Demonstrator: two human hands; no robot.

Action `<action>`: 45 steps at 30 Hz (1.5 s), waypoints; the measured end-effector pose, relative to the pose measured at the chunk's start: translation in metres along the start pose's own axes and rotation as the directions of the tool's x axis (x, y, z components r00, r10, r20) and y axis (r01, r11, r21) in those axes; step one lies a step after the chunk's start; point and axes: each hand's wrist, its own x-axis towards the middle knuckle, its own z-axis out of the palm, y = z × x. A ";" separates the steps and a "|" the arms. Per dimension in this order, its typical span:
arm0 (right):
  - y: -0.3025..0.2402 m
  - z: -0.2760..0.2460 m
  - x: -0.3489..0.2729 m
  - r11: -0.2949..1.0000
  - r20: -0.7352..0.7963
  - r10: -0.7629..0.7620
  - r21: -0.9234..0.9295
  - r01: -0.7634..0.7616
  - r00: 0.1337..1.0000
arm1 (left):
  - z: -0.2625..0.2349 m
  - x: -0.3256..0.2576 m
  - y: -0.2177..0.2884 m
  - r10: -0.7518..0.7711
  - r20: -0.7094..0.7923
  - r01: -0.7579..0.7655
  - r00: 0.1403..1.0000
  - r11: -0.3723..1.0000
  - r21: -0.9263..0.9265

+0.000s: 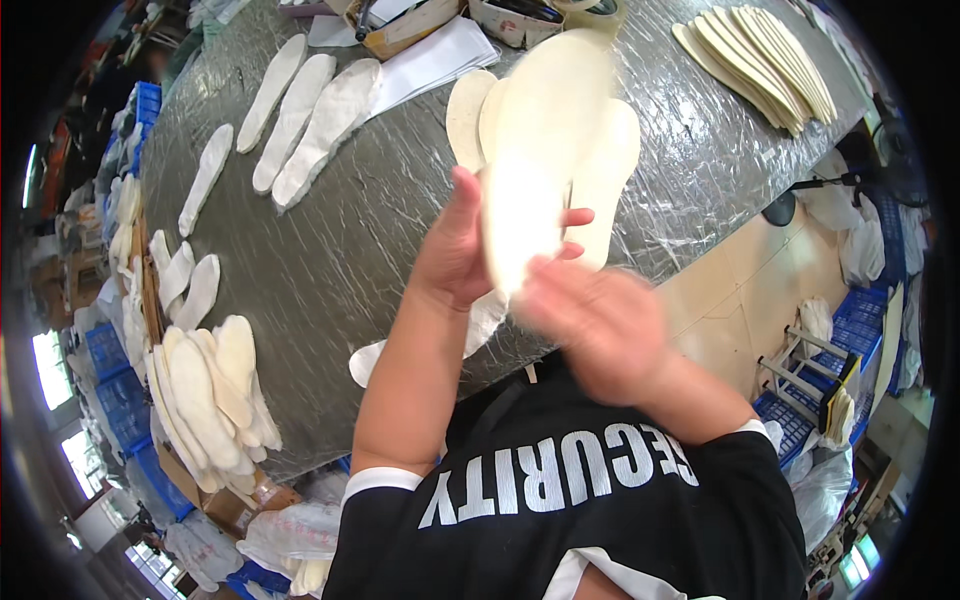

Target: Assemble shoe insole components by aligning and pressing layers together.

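Observation:
My left hand (pixel 455 250) grips a cream shoe insole (pixel 545 150) by its lower end and holds it upright above the table edge. My right hand (pixel 590 325), blurred by motion, presses against the insole's heel end from the near side. More cream insoles (pixel 610 160) lie on the grey foil-covered table (pixel 350 240) right behind the held one. A white insole (pixel 370 360) pokes out from under my left forearm at the table's near edge.
Three white insoles (pixel 300 115) lie in a row at the table's far left, a fanned pile (pixel 210 395) at the near left, another cream stack (pixel 760 60) far right. Boxes and paper (pixel 430 45) sit at the back. Blue crates (pixel 840 330) stand on the floor right.

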 end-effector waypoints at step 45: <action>0.160 0.198 0.191 0.242 0.942 0.229 0.190 -0.952 0.246 | -0.079 -0.338 0.072 0.450 -0.813 0.028 0.371 0.869 0.494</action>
